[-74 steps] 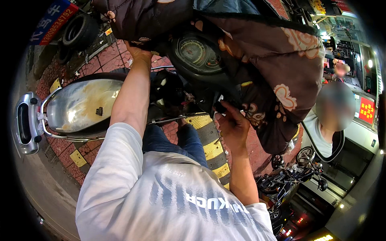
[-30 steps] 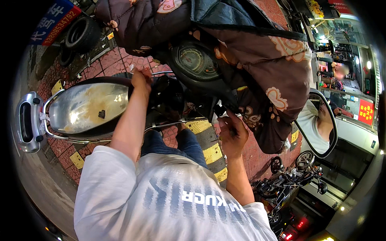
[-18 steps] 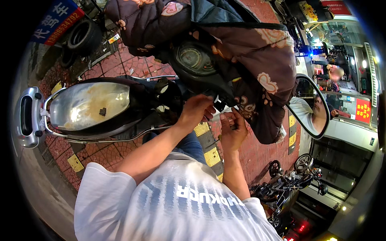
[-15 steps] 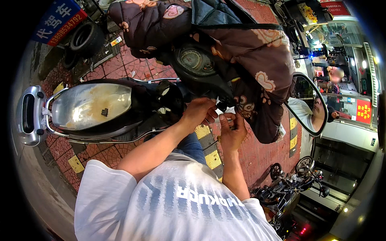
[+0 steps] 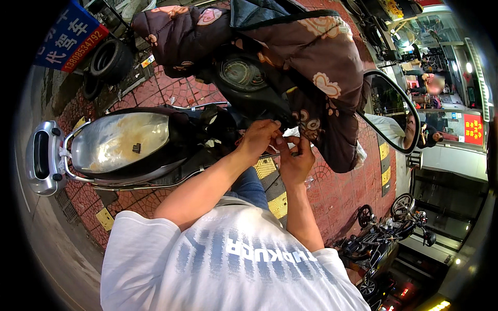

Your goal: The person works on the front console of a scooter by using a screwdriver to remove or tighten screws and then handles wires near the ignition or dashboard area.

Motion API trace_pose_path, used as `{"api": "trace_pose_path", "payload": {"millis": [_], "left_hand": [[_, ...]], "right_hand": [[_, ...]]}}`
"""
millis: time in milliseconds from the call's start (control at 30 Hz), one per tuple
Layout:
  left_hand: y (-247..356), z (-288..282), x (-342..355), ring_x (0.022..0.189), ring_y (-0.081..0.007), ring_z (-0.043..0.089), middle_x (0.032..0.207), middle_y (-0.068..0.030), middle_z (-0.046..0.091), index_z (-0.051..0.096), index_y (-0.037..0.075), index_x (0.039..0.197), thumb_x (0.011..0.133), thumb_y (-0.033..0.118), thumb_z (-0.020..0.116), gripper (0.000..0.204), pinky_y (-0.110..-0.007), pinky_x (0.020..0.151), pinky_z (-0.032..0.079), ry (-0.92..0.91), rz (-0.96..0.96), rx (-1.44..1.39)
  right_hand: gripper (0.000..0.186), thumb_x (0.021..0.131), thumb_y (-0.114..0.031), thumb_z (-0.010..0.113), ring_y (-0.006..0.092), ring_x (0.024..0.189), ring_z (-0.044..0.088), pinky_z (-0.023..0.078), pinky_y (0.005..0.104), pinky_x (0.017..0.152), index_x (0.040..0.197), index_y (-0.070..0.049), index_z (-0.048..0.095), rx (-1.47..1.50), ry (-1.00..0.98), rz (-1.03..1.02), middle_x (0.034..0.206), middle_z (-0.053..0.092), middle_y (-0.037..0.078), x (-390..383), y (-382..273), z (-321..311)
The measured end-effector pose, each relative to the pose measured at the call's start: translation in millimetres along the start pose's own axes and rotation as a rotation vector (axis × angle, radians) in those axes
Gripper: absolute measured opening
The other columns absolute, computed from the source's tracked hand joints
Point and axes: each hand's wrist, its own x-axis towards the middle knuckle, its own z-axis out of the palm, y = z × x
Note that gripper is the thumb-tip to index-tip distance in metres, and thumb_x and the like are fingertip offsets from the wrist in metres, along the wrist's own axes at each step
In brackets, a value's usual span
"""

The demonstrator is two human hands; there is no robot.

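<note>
Both my hands work close together beside the dark front body of a scooter. My left hand has its fingers curled and pinched; what they hold, if anything, is hidden. Thumb and fingers bent, my right hand pinches against the left fingertips, on something too small to make out. Just beyond the fingers shows a piece of white material. The round dashboard lies above them. A brown quilted handlebar cover with pale patterns drapes over the handlebars.
The long seat stretches left, a small dark object lying on it. A rear-view mirror sticks out at right. Old tyres lie by a blue and red sign. A parked motorcycle stands on the red paving.
My hands stay at the same spot, the right thumb now up against the left fingers. The view has shifted slightly, so the scooter front and cover appear further left.
</note>
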Motion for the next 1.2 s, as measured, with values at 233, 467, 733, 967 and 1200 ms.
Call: {"api": "trace_pose_path", "payload": {"millis": [233, 467, 733, 967, 1200], "left_hand": [[13, -2, -1, 0.055, -0.0137, 0.059, 0.069, -0.0027, 0.062, 0.069, 0.005, 0.088, 0.105, 0.037, 0.058, 0.038, -0.027, 0.05, 0.049, -0.006, -0.107, 0.093], [17, 2, 1, 0.049, -0.0116, 0.055, 0.065, -0.002, 0.06, 0.068, 0.005, 0.082, 0.103, 0.037, 0.061, 0.039, -0.027, 0.045, 0.047, 0.046, -0.115, 0.117], [23, 8, 1, 0.044, -0.0108, 0.051, 0.06, -0.0007, 0.057, 0.065, 0.009, 0.077, 0.102, 0.032, 0.06, 0.035, -0.027, 0.043, 0.046, 0.101, -0.182, 0.077], [28, 13, 3, 0.045, -0.0092, 0.05, 0.059, 0.0011, 0.054, 0.064, 0.011, 0.077, 0.101, 0.033, 0.06, 0.032, -0.029, 0.044, 0.048, 0.115, -0.21, 0.074], [16, 18, -2, 0.052, -0.0127, 0.056, 0.066, -0.0029, 0.058, 0.065, 0.007, 0.085, 0.098, 0.034, 0.062, 0.03, -0.033, 0.048, 0.055, 0.108, -0.14, -0.021]], "right_hand": [[0.024, 0.086, -0.021, 0.085, 0.0109, 0.06, 0.059, 0.047, 0.027, 0.056, 0.088, 0.001, 0.074, -0.045, 0.043, -0.004, 0.078, 0.073, 0.005, 13, 16, -5], [0.027, 0.092, -0.025, 0.08, 0.0096, 0.066, 0.059, 0.048, 0.0263, 0.063, 0.099, 0.001, 0.077, 0.009, -0.04, 0.072, 0.081, 0.073, 0.004, 20, 18, -9], [0.016, 0.093, -0.015, 0.077, 0.008, 0.066, 0.056, 0.047, 0.0257, 0.062, 0.101, -0.001, 0.076, -0.04, -0.047, 0.114, 0.085, 0.073, 0.002, 24, 22, -6], [0.017, 0.095, -0.016, 0.076, 0.0072, 0.075, 0.059, 0.047, 0.0242, 0.069, 0.103, -0.001, 0.075, 0.103, -0.063, 0.03, 0.086, 0.072, 0.0, 23, 34, 0], [0.017, 0.097, -0.008, 0.072, 0.0071, 0.084, 0.06, 0.048, 0.0245, 0.077, 0.11, 0.003, 0.073, 0.26, -0.1, -0.006, 0.094, 0.073, 0.0, 21, 41, -2]]}}
